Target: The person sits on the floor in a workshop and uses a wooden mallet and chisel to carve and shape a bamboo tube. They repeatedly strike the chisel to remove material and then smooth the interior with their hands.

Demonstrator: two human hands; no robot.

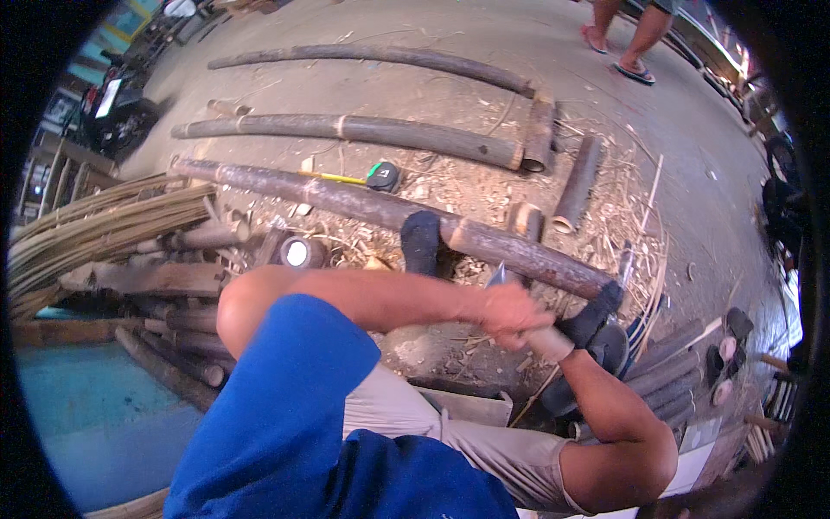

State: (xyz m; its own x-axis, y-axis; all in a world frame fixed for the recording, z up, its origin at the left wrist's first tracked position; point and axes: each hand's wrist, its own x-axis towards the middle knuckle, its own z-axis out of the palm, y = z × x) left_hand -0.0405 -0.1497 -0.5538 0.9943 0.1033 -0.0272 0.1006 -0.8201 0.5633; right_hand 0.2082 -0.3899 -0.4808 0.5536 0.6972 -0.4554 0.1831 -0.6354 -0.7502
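Note:
My two hands are close together over the near side of a dark bamboo pole (540, 255), and both are blurred. My left hand (504, 313) is closed around a bladed tool, probably a knife. Its pale handle (550, 343) sticks out toward my right wrist, and a bluish glint of the blade (497, 275) shows by the pole. Against the same handle, my right hand (538, 313) appears closed too, partly hidden by the left hand and the handle. My feet in black socks (421, 242) are at the pole, one near its middle, one by its right end.
Two more bamboo poles (346, 128) lie beyond, with short bamboo pieces (577, 183) at their right. A tape measure (383, 176) sits among wood shavings. Bundled strips (112, 225) are stacked at left, cut lengths (670, 385) at right. Another person's sandalled feet (634, 71) stand far right.

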